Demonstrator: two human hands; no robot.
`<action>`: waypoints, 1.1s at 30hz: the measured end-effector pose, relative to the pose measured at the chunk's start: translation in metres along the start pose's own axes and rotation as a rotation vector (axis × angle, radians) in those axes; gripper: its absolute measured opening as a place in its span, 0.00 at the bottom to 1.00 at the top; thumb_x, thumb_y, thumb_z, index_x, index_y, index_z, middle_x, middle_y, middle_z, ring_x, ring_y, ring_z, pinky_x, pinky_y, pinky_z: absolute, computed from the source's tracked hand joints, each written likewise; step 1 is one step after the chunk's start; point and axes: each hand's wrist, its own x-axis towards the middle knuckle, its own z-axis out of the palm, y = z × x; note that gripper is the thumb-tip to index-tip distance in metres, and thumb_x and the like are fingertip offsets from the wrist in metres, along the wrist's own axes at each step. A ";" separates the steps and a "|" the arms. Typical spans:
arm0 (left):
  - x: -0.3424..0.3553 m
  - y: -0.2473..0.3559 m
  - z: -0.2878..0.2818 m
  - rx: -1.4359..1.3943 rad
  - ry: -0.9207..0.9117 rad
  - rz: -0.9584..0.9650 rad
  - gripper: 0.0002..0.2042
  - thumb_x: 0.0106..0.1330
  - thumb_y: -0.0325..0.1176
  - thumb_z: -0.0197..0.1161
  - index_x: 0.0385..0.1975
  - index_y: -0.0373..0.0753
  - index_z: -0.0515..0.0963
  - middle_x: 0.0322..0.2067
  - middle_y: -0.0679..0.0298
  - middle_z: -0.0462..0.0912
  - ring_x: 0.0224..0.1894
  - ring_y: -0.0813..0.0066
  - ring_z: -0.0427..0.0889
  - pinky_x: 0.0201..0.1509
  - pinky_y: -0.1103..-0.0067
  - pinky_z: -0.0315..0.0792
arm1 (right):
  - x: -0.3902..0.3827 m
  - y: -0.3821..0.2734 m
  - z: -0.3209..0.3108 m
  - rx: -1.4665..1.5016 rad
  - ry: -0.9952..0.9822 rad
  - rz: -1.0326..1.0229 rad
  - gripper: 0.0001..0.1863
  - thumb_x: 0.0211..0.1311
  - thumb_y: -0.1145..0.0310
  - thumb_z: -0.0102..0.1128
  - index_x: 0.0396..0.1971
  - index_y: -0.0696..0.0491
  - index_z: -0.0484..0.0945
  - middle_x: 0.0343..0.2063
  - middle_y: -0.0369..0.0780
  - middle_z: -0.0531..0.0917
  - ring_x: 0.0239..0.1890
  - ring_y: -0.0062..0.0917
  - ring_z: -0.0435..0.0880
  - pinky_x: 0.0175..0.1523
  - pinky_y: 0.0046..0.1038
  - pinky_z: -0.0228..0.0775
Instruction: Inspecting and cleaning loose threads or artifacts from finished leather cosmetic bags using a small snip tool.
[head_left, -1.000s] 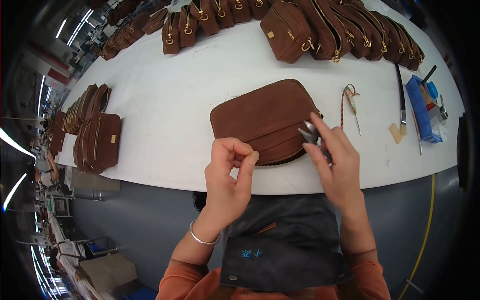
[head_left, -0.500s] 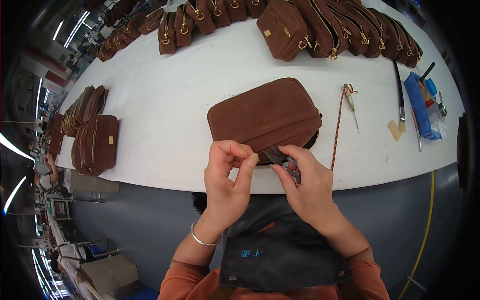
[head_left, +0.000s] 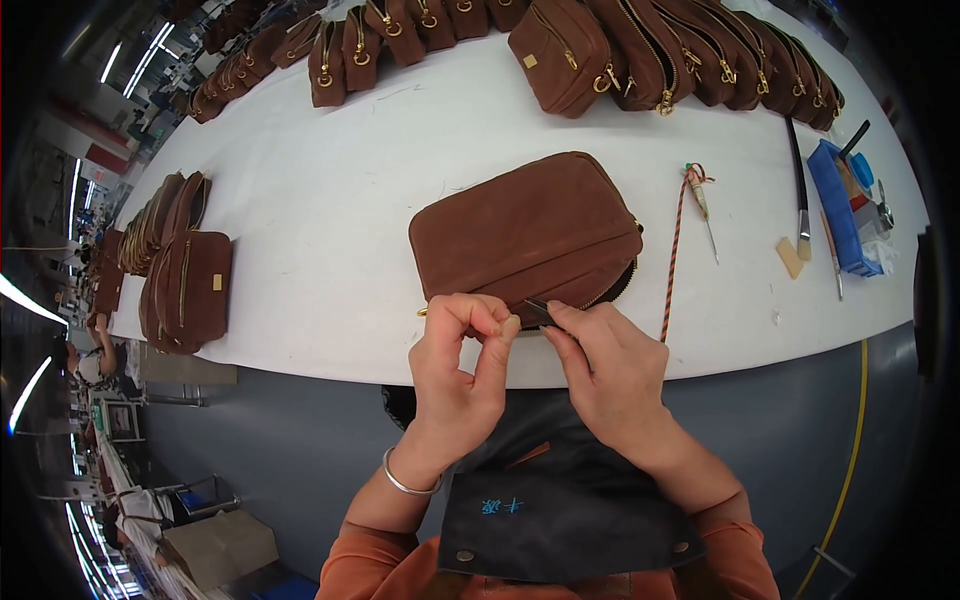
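Observation:
A brown zippered bag lies flat on the white table in front of me, its dark zipper opening along the lower right edge. My left hand is at the bag's near edge, thumb and forefinger pinched together; whatever they hold is too small to make out. Close beside those fingertips, my right hand grips small dark thread snips. Only the blades poke out past the fingers, pointing toward the left hand over the bag; the handles are hidden in my palm.
Rows of brown bags line the far side, with more bags stacked at left. To the right lie an awl with a striped cord, a brush, a tan block and a blue tray of tools.
The snips have closed in my right hand, so less of them shows. My left hand has dropped slightly, and a gold zipper pull now shows by the bag's left corner.

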 end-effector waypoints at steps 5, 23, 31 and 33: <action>-0.001 -0.001 -0.004 -0.055 -0.007 -0.023 0.09 0.63 0.17 0.61 0.33 0.36 0.67 0.31 0.62 0.78 0.31 0.80 0.75 0.38 0.84 0.72 | -0.002 0.007 0.005 -0.013 -0.033 -0.033 0.11 0.53 0.76 0.67 0.38 0.54 0.81 0.22 0.37 0.75 0.20 0.29 0.76 0.23 0.28 0.67; -0.051 0.014 -0.076 0.347 0.039 -0.185 0.04 0.58 0.21 0.69 0.31 0.33 0.82 0.25 0.64 0.80 0.24 0.83 0.76 0.29 0.87 0.69 | -0.010 -0.014 -0.012 0.882 -0.274 0.962 0.10 0.65 0.66 0.63 0.37 0.58 0.77 0.14 0.24 0.62 0.16 0.06 0.57 0.21 0.16 0.49; -0.011 0.018 -0.021 0.417 -0.067 0.085 0.07 0.60 0.22 0.67 0.38 0.33 0.81 0.30 0.59 0.80 0.29 0.66 0.81 0.30 0.77 0.76 | -0.004 -0.016 0.013 1.137 -0.132 1.014 0.09 0.68 0.66 0.59 0.31 0.55 0.74 0.12 0.27 0.66 0.12 0.08 0.58 0.17 0.17 0.48; -0.005 0.016 -0.020 0.493 -0.078 0.138 0.07 0.60 0.22 0.66 0.37 0.33 0.81 0.29 0.58 0.79 0.29 0.63 0.81 0.31 0.75 0.76 | -0.007 -0.014 0.017 1.068 -0.131 0.967 0.09 0.69 0.66 0.58 0.31 0.56 0.75 0.13 0.27 0.67 0.14 0.07 0.59 0.18 0.16 0.49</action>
